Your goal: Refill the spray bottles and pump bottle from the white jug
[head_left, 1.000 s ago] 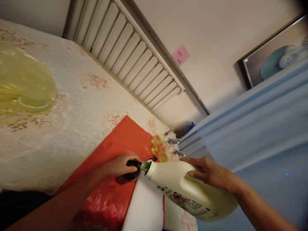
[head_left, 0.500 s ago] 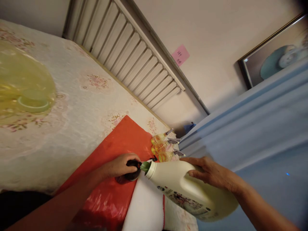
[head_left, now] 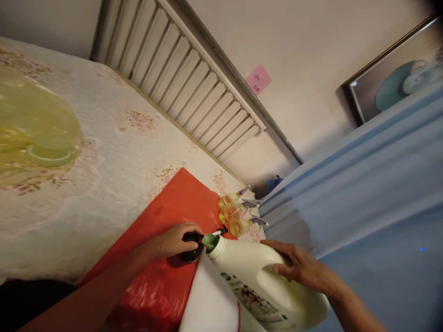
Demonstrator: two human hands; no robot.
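Note:
My left hand [head_left: 183, 237] is closed around a small dark bottle [head_left: 191, 249] over a red sheet [head_left: 176, 203]. My right hand [head_left: 299, 265] grips the handle of a large cream-coloured detergent jug [head_left: 245, 258] with a printed label. The jug lies tipped, its green spout [head_left: 209, 240] close against the dark bottle's mouth. Whether liquid flows between them I cannot make out. Just past the spout, a black pump top [head_left: 224, 230] with a white tube lies on the red sheet.
Three clear bottles of yellow liquid with grey tops [head_left: 231, 213] stand beyond the jug. A translucent yellow basin [head_left: 44, 115] is on the flowered tablecloth [head_left: 114, 152] at left. White padding [head_left: 211, 295] lies below the jug. A slatted rail [head_left: 194, 83] and blue curtain [head_left: 374, 193] border the table.
The jug's body has swung down and a little to the left, with my right hand on it. My left hand and the dark bottle have hardly moved.

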